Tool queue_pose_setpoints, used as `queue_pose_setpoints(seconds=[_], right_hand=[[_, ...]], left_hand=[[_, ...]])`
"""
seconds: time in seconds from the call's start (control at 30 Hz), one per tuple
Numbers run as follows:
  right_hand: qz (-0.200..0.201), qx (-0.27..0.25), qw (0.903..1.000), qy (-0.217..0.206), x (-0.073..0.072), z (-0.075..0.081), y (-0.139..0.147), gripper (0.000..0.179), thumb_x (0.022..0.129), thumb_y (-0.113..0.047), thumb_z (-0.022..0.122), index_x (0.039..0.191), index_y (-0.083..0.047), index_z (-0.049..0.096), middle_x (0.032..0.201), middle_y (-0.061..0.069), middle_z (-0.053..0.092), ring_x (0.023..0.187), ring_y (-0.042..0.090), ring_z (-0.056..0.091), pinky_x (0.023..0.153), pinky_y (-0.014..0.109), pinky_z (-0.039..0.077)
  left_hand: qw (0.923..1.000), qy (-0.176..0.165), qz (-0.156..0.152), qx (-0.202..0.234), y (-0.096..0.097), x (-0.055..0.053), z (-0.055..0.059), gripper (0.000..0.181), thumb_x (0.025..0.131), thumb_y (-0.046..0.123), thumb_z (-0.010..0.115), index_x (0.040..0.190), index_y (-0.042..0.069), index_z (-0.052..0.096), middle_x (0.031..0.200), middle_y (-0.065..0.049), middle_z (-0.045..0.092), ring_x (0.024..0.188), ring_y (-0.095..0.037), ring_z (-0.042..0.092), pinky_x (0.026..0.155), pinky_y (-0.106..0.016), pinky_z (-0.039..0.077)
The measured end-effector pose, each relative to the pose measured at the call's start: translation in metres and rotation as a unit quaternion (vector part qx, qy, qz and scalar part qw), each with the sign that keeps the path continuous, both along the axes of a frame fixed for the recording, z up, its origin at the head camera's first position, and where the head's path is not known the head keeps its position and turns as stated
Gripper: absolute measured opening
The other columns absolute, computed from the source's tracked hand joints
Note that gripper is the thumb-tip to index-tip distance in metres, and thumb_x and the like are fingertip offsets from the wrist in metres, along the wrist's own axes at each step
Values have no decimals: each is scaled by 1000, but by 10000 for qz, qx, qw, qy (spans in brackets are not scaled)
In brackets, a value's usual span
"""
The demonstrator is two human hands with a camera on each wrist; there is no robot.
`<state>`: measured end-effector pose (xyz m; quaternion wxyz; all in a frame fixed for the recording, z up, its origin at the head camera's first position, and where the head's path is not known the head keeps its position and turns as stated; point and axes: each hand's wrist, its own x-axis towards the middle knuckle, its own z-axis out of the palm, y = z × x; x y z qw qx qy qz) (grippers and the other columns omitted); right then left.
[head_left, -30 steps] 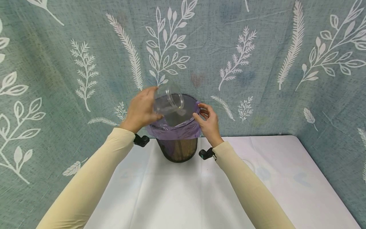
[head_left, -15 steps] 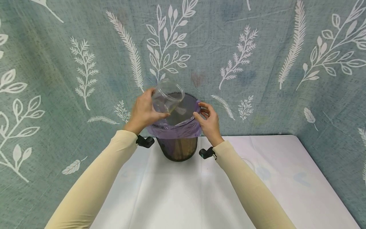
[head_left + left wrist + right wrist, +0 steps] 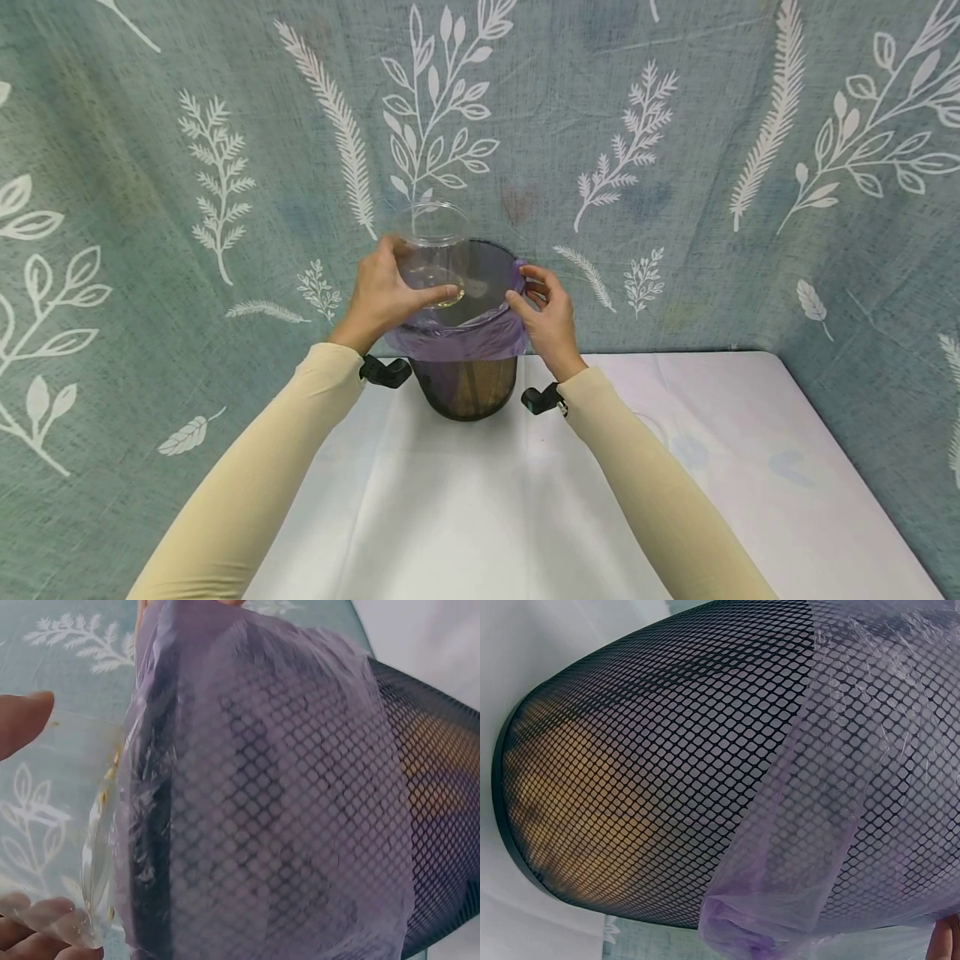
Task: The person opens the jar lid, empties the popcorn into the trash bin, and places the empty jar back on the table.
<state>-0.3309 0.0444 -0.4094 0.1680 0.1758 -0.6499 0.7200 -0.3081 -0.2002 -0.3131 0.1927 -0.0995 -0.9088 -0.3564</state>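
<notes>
My left hand (image 3: pixel 378 292) grips a clear plastic tub (image 3: pixel 437 258) over the left part of a wastebasket's mouth. The tub stands about upright, its round opening up. In the left wrist view, yellowish bits cling near the bottom edge of the tub (image 3: pixel 75 795), with thumb and fingers on opposite sides. The black mesh wastebasket (image 3: pixel 465 392) wears a purple bin liner (image 3: pixel 465 342) folded over its rim. At the right side of that rim, my right hand (image 3: pixel 551 317) pinches the liner. Only some fingertips (image 3: pixel 943 941) of this hand show in the right wrist view.
The wastebasket stands on a white-covered table (image 3: pixel 450 508) near its back edge. Behind hangs a grey-green cloth (image 3: pixel 525 167) with white leaf prints. Something yellow-brown (image 3: pixel 577 802) shows through the mesh low in the basket.
My left hand has turned the tub from lying sideways, mouth to the right, back to upright, shifting slightly to the right. My right hand stays on the liner at the rim.
</notes>
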Motion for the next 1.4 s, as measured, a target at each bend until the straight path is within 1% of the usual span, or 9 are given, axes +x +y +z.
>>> queue_pose_setpoints(seconds=[0.4, 0.5, 0.6, 0.67, 0.8, 1.0, 1.2, 1.3, 1.4], right_hand=[[44, -27, 10000, -23, 0, -1, 0, 47, 100, -4, 71, 144, 1, 55, 146, 17, 55, 132, 29, 55, 115, 33, 42], [98, -66, 9999, -26, 7, 8, 0, 47, 100, 0, 68, 144, 7, 53, 147, 24, 53, 134, 38, 53, 118, 42, 40], [181, -136, 9997, 1, 9, 10, 0, 48, 100, 4, 66, 144, 12, 50, 148, 31, 50, 136, 47, 49, 120, 51, 37], [220, -181, 9996, 39, 7, 7, 0, 49, 100, 4, 67, 145, 12, 49, 149, 33, 48, 136, 49, 48, 120, 53, 36], [198, -190, 9996, 68, -2, -2, 0, 50, 100, 1, 68, 147, 8, 50, 150, 28, 49, 136, 44, 49, 120, 48, 37], [87, -119, 9998, 108, -1, -2, -1, 47, 100, -2, 70, 144, 5, 54, 147, 22, 54, 133, 37, 53, 117, 40, 41], [57, -120, 9997, 220, -1, -1, -2, 48, 99, -1, 71, 143, 7, 54, 146, 22, 55, 132, 37, 54, 115, 40, 43], [28, -119, 9996, 237, -3, -1, -2, 48, 99, 0, 71, 143, 7, 54, 146, 23, 55, 132, 40, 53, 115, 41, 43], [40, -137, 9996, 231, -3, -1, -1, 48, 98, 0, 71, 142, 8, 54, 147, 25, 54, 133, 43, 52, 115, 40, 43]], left_hand=[[9984, -288, -9, 482, 2, 2, -3, 95, 74, 53, 93, 140, 2, 47, 142, -22, 60, 129, -37, 58, 107, -51, 49], [9978, -345, -37, 562, 3, 3, -2, 96, 75, 53, 93, 142, 2, 46, 143, -23, 59, 131, -37, 58, 108, -52, 49], [9973, -412, -63, 604, 3, 4, -1, 97, 76, 54, 92, 143, 2, 45, 144, -22, 59, 133, -38, 57, 109, -52, 49], [9970, -458, -77, 623, 3, 5, 0, 98, 76, 55, 92, 144, 2, 44, 145, -21, 58, 134, -38, 56, 109, -52, 48], [9971, -435, -109, 619, 5, 10, 2, 96, 76, 55, 92, 142, 3, 45, 145, -19, 58, 135, -37, 56, 110, -52, 47], [9972, -224, -287, 656, 14, 27, 7, 91, 73, 52, 95, 136, 5, 47, 140, -16, 62, 130, -34, 61, 106, -51, 50], [9902, -34, -905, 1067, 25, 47, 10, 91, 73, 35, 98, 141, 5, 45, 134, -16, 62, 129, -32, 64, 108, -45, 51], [9902, 67, -1009, 965, 30, 58, 9, 95, 72, 34, 98, 144, 4, 44, 132, -17, 63, 125, -32, 66, 107, -46, 52], [9920, 145, -1030, 715, 34, 70, 6, 98, 70, 36, 99, 145, 5, 44, 131, -14, 64, 116, -29, 69, 101, -47, 55]])
